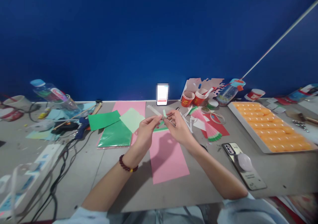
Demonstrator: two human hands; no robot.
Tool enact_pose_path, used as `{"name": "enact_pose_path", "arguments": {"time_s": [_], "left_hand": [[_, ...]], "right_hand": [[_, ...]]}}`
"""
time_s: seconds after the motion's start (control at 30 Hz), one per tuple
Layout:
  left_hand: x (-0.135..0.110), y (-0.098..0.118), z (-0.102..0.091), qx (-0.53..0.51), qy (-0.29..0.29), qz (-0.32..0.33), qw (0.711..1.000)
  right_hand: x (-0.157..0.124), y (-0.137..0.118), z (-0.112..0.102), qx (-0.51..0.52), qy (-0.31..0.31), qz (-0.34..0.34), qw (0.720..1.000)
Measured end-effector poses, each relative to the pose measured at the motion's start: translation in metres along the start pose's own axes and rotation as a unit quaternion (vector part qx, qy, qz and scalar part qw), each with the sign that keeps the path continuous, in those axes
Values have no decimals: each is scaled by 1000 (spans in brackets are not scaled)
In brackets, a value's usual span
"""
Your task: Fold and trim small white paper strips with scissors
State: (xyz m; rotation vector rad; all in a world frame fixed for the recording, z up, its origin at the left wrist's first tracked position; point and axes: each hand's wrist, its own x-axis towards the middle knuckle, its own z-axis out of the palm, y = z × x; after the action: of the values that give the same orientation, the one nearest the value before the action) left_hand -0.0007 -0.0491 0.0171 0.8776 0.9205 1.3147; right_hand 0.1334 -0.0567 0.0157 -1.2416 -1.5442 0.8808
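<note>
pink paper (169, 159) on grey table (198, 184)

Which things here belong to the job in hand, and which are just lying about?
Probably in the job:
pale-green strip, at the fingertips of the left hand and right hand
pink sheet, under the hands

Probably just lying about:
plastic bottle
power strip
smartphone lying face down

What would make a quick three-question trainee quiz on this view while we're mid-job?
1. True or false: the beaded bracelet is on the right wrist.
2. The left hand and right hand are: (a) wide apart; (b) close together at the fingertips; (c) out of view.
3. Fill in: the paper sheet nearest the person on the table is ___ in colour.

Key: 1. False; 2. b; 3. pink
</note>
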Motion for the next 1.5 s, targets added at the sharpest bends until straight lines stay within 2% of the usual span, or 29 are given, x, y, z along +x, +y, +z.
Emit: {"name": "enact_pose_path", "arguments": {"time_s": [0.27, 0.4, 0.57, 0.9, 1.23, 1.5], "left_hand": [[4, -1, -1, -76, 3, -27, 997], [6, 1, -3, -91, -6, -9, 996], [6, 1, -2, -43, -11, 26, 999], [5, 1, -1, 93, -3, 63, 994], [2, 2, 0, 98, 8, 69, 993], [4, -2, -2, 66, 20, 24, 997]], "right_hand": [[5, -1, -1, 25, -8, 30, 999], [6, 1, -1, 24, -6, 29, 999], [3, 0, 1, 39, -20, 17, 999], [-1, -10, -1, 33, -7, 17, 999], [0, -7, -1, 0, 2, 20, 1000], [-1, -6, 0, -2, 7, 16, 1000]]}}
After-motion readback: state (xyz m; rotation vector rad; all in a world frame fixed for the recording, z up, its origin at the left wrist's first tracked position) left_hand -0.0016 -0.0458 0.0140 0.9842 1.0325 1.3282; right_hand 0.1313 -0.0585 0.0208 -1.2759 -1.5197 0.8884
